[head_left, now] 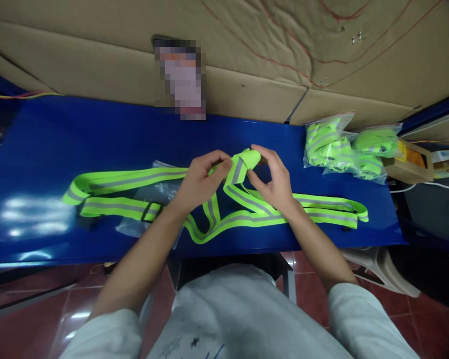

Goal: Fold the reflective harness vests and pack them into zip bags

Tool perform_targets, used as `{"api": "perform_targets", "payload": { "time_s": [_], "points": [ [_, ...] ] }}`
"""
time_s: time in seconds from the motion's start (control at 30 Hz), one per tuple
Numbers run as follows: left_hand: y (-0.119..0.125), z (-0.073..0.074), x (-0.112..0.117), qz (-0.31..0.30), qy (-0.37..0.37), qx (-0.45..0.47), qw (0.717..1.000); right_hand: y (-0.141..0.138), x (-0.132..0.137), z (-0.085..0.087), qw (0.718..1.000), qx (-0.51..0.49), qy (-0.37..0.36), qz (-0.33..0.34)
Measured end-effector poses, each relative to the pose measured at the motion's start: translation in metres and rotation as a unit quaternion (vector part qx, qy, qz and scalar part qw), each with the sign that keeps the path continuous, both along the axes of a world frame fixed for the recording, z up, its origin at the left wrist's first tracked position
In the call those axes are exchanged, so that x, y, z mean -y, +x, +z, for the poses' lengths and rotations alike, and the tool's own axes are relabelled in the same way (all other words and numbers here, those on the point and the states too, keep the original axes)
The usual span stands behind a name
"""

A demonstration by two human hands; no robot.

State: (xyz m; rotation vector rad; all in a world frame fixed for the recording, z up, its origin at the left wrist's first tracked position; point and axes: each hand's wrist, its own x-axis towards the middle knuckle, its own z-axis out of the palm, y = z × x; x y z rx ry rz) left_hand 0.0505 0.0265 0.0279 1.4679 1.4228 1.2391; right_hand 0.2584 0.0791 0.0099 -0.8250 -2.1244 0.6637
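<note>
A neon yellow-green reflective belt harness (pixel 224 219) with a grey stripe lies spread across the blue table. My left hand (pixel 205 177) pinches a folded part of its strap between thumb and fingers. On the other side of that fold, my right hand (pixel 271 179) grips it with thumb and fingertips. Between the hands the strap is bunched and raised above the rest. Long loops reach out to the left and right. A black buckle (pixel 148 212) sits on the left strap. Beneath that side lies a clear plastic bag (pixel 134 227), partly covered by my left forearm.
Several clear bags of folded neon straps (pixel 329 142) stand at the table's back right. Beside them is an open cardboard box (pixel 411 167). The blue table (pixel 108 134) meets a brown covered wall (pixel 97 65) behind. A chair (pixel 381 269) stands at the lower right.
</note>
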Motion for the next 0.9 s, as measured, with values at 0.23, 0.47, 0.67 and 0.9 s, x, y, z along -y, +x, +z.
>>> {"api": "perform_targets", "payload": {
  "time_s": [0.23, 0.47, 0.67, 0.9],
  "points": [
    [0.004, 0.006, 0.005, -0.046, -0.007, -0.054, 0.997, 0.0, 0.0, -0.002, 0.992, 0.077, 0.097, -0.032],
    [-0.007, 0.009, 0.003, -0.066, -0.017, -0.038, 0.997, 0.009, -0.017, -0.001, 0.992, -0.08, -0.087, -0.046],
    [-0.007, 0.005, 0.004, -0.069, -0.01, 0.017, 0.997, 0.014, -0.019, 0.005, 0.97, -0.125, -0.194, 0.078],
    [-0.005, 0.014, 0.008, -0.218, -0.068, -0.023, 0.973, 0.004, -0.018, 0.013, 0.993, -0.095, -0.034, 0.058]
  ]
}}
